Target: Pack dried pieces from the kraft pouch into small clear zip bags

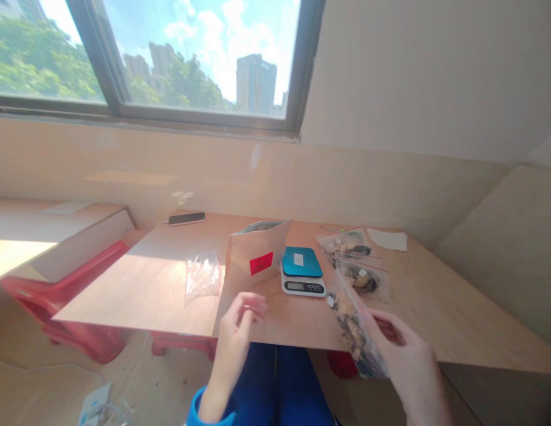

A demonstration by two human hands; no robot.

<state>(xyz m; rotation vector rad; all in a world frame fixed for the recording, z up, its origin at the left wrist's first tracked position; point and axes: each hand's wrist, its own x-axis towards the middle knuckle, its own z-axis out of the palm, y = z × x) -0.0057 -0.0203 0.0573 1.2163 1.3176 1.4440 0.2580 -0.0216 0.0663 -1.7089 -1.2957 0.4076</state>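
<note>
My right hand [412, 361] grips a clear zip bag of mixed brown and dark pieces [353, 322] and holds it tilted at the table's near edge. My left hand [237, 331] hovers loosely curled and empty just in front of a tan stand-up pouch with a red label [257, 254], which stands open. To the right of the pouch sits a small digital scale with a teal platform [302, 270]. Two more filled clear zip bags [353, 260] lie flat behind the scale's right side.
The wooden table top [160, 278] rests on red stools [75, 296]. A stack of empty clear bags [203, 275] lies left of the pouch. A phone [186, 218] is at the far left, a white paper [388, 239] at the far right. A low shelf [57, 231] stands at left.
</note>
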